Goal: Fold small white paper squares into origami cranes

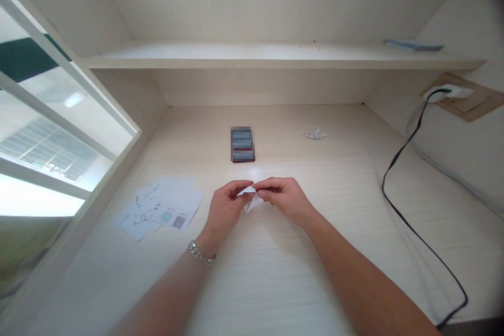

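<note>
A small piece of folded white paper (250, 202) is held above the desk, pinched from both sides. My left hand (228, 207) is closed on its left part, with a chain bracelet (201, 253) round the wrist. From the right, the thumb and forefinger of my right hand (284, 197) pinch its upper corner. The fingers cover part of the folds. Just beyond the hands lies a phone-like dark slab (242, 144), its face pixelated. Farther back on the right rests a small folded paper crane (316, 135).
Several printed white sheets (157, 210) overlap on the desk at the left. A black cable (409, 224) runs from the wall socket (468, 97) down the right side. Across the back is a shelf (244, 53) with a flat bluish item (414, 44). A barred window (59, 110) borders the left.
</note>
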### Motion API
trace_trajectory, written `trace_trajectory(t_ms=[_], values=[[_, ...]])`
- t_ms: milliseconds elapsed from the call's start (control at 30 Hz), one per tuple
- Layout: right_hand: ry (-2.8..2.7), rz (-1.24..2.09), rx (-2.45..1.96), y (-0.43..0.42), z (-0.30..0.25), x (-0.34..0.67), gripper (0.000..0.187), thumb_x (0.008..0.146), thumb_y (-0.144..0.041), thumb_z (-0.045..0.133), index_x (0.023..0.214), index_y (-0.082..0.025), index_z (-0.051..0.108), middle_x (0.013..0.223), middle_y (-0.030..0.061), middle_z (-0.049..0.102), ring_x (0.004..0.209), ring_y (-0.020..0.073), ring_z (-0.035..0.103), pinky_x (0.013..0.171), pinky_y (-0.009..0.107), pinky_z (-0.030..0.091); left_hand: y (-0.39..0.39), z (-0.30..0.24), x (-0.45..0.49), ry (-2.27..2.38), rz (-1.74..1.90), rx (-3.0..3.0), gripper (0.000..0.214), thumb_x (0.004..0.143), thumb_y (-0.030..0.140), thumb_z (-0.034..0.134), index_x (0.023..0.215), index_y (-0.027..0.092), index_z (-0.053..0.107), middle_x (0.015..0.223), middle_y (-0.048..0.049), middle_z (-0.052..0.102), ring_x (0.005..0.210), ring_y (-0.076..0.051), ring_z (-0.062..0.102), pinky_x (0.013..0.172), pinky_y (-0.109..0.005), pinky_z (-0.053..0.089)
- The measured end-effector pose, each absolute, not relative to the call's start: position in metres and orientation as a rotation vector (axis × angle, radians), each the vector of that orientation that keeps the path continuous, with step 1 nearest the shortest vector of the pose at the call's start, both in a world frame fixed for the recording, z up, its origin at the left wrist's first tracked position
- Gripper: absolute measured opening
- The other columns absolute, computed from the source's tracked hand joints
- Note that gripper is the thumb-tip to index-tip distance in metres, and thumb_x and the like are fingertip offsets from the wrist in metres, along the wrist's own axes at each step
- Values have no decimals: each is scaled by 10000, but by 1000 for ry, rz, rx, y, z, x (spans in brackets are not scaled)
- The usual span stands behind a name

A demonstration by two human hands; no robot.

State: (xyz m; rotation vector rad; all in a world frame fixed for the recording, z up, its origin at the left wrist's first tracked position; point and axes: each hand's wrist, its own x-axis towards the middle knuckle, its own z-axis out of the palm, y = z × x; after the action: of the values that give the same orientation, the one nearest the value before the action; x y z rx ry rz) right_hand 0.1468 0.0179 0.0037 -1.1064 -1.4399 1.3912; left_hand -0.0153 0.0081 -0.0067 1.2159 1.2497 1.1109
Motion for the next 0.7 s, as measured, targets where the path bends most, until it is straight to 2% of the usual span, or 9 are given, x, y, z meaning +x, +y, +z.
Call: trace_trajectory(t_ms=[100,533,700], values=[[-1502,1304,-1142,18,4,147,202,674,-256,673,863,-195,714,859,54,697,781,184,605,690,303,455,8,-5,-15,1259,1099,1220,288,666,270,659,927,149,665,882,-66,702,789,-188,636,688,-283,488],[-1612,1117,-1186,14,10,145,154,693,-259,677,841,-230,707,840,28,675,745,158,594,582,251,425,7,-7,-15,1140,1086,1219,309,683,338,664,930,153,665,874,-64,699,752,-171,620,648,-258,459],[-1549,1260,-1142,16,7,146,157,690,-246,674,841,-213,705,819,32,685,740,161,606,627,268,449,8,-8,-15,1144,1090,1200,295,674,321,674,915,150,668,842,-57,701,725,-158,615,638,-247,454]])
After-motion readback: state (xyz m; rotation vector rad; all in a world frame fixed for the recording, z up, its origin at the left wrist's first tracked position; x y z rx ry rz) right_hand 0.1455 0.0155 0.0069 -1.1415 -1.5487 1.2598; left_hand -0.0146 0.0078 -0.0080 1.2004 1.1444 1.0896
